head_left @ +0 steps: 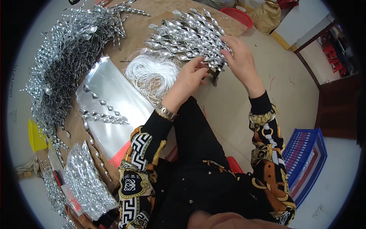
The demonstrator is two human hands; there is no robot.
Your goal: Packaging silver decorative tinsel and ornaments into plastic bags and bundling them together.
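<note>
While both hands grip silver spirals (187, 32), white string bundle (152, 72) lies nr.

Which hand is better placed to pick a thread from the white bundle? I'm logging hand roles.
Probably the left hand: it sits right beside the white thread bundle, while the right hand rests farther away on the silver spirals.

Fan of silver twisted spiral ornaments (187, 36): shiny metallic, pointed tips, laid side by side in overlapping rows, tips toward the left. Lies flat on the brown tabletop (152, 15), its right end gathered together. A coil of white string (152, 74) lies just below it, touching.
</note>
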